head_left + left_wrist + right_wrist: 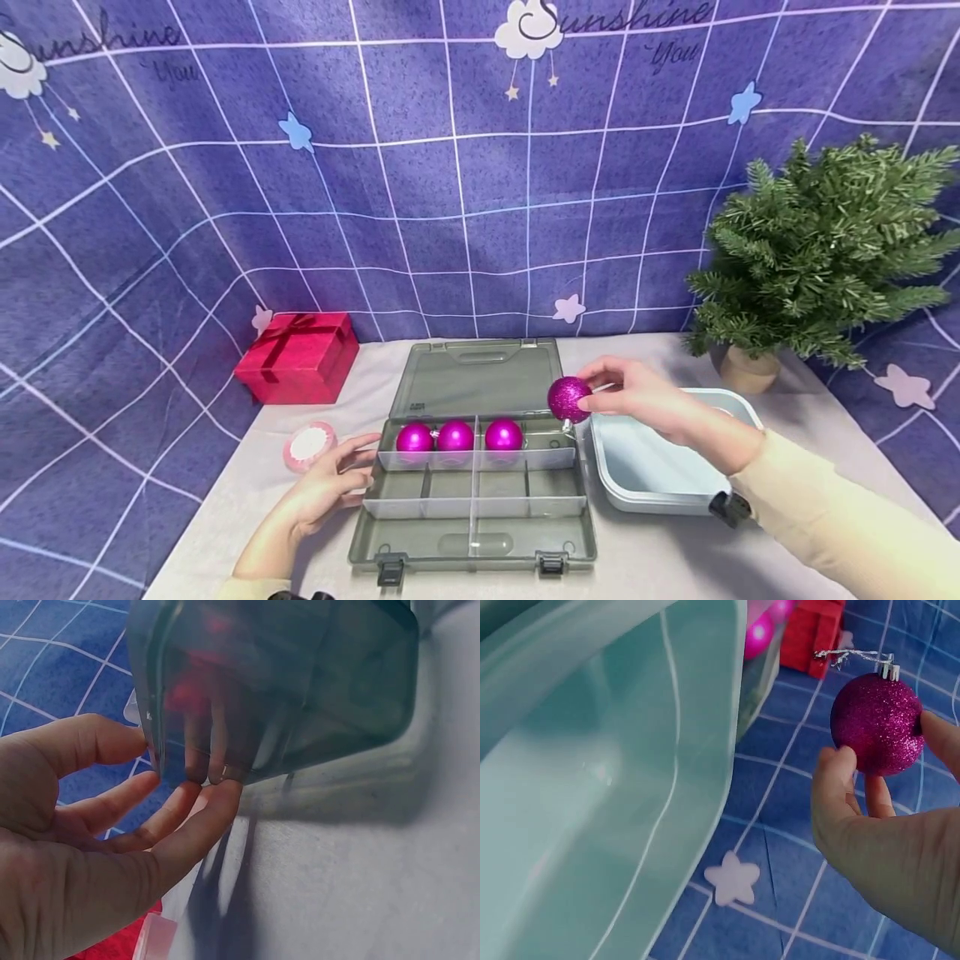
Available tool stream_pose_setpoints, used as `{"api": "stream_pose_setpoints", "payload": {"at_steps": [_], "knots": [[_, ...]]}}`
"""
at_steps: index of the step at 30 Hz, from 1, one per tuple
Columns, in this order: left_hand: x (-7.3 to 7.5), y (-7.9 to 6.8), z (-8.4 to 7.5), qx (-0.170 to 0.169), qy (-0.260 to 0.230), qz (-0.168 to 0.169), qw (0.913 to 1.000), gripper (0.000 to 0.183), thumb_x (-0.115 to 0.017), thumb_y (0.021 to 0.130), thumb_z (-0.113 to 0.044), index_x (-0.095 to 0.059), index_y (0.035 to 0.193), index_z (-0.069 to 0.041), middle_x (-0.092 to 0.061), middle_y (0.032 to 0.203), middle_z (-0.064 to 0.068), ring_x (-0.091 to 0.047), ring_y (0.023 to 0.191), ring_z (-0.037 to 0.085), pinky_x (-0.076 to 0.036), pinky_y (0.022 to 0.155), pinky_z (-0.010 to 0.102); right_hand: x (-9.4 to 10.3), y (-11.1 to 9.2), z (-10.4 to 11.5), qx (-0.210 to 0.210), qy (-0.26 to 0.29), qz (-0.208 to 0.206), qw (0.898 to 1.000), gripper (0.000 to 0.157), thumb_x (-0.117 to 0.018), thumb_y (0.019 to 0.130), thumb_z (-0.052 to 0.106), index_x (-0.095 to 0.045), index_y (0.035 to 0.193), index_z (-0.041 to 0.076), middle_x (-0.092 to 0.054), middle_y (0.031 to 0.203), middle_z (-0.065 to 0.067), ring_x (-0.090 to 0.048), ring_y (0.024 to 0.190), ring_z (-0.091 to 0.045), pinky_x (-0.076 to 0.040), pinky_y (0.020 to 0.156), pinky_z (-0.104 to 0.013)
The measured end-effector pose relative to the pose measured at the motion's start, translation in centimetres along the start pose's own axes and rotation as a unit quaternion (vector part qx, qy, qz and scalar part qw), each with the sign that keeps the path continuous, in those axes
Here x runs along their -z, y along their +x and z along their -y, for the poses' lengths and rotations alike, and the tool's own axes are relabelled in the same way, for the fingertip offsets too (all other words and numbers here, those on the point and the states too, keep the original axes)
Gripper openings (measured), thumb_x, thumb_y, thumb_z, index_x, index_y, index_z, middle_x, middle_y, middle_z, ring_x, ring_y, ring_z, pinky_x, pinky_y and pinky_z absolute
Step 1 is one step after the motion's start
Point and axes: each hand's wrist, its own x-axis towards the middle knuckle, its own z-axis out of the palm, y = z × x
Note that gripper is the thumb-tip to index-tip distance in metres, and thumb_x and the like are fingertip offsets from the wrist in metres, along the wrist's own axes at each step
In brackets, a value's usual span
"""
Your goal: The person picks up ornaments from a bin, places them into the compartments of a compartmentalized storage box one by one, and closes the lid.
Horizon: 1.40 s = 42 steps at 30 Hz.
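The glittery bauble [567, 398] is magenta, the backdrop [495, 200] white-gridded blue.

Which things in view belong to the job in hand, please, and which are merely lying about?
Seemingly in use:
Glittery ball, in the right fingers
Three shiny balls
Divided box, lid open
Blue tub, probably

Seemingly just lying about:
Red gift box
Pink round object
Artificial tree

Bright, even light on the pale cloth [645, 562], murkier down by the wrists.
White glints dot the smooth magenta balls [456, 437]; the backdrop grid [487, 202] bows toward the head view's edges. The left hand [90, 862] throws dark shadow streaks; the tub [630, 787] looks softly blurred.
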Motion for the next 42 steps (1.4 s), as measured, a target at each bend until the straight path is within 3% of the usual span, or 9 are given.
{"api": "stream_pose_setpoints", "payload": {"at_steps": [8, 14, 19, 27, 42], "knots": [[0.0, 0.0, 0.1, 0.000, 0.001, 0.000, 1.0000, 0.073, -0.058, 0.092, 0.004, -0.025, 0.157, 0.004, -0.031, 0.151, 0.038, -0.049, 0.127, 0.035, -0.049, 0.093, 0.052, -2.1, 2.9, -1.4, -0.014, -0.022, 0.001, 1.000, 0.043, -0.078, 0.083, 0.007, -0.062, 0.120, -0.009, -0.066, 0.106, -0.016, -0.060, 0.096, -0.023, -0.050, 0.083, -0.035], [0.1, 0.1, 0.0, -0.004, -0.004, 0.002, 1.0000, 0.073, -0.058, 0.092, 0.005, -0.025, 0.157, 0.004, -0.031, 0.151, 0.038, -0.050, 0.126, 0.034, -0.049, 0.093, 0.053, -2.9, 4.1, -1.9, -0.021, -0.077, -0.006, 0.997, 0.038, -0.081, 0.080, 0.009, -0.067, 0.113, -0.005, -0.067, 0.098, -0.010, -0.059, 0.095, -0.026, -0.046, 0.077, -0.034], [0.1, 0.1, -0.1, -0.005, 0.000, 0.000, 1.0000, 0.073, -0.058, 0.092, 0.004, -0.025, 0.157, 0.004, -0.031, 0.151, 0.038, -0.048, 0.128, 0.036, -0.048, 0.094, 0.056, -3.3, 4.7, -1.8, -0.007, -0.144, -0.001, 0.990, 0.035, -0.082, 0.077, 0.006, -0.068, 0.106, -0.005, -0.067, 0.092, -0.009, -0.059, 0.091, -0.025, -0.045, 0.078, -0.034], [0.0, 0.1, 0.0, 0.001, 0.005, -0.004, 1.0000, 0.073, -0.058, 0.092, 0.004, -0.026, 0.157, 0.004, -0.031, 0.151, 0.038, -0.047, 0.129, 0.036, -0.047, 0.095, 0.056, -3.8, 5.1, -2.0, -0.020, -0.214, 0.022, 0.976, 0.034, -0.084, 0.074, 0.006, -0.068, 0.102, -0.004, -0.065, 0.085, -0.005, -0.058, 0.081, -0.017, -0.048, 0.077, -0.034], [-0.1, 0.0, 0.0, -0.003, 0.004, 0.002, 1.0000, 0.074, -0.058, 0.092, 0.004, -0.024, 0.157, 0.005, -0.032, 0.150, 0.039, -0.051, 0.126, 0.035, -0.048, 0.094, 0.054, -3.6, 5.5, -2.3, -0.035, -0.295, 0.058, 0.953, 0.024, -0.080, 0.075, -0.002, -0.069, 0.095, -0.004, -0.067, 0.078, -0.003, -0.062, 0.075, -0.015, -0.051, 0.077, -0.033]]}}
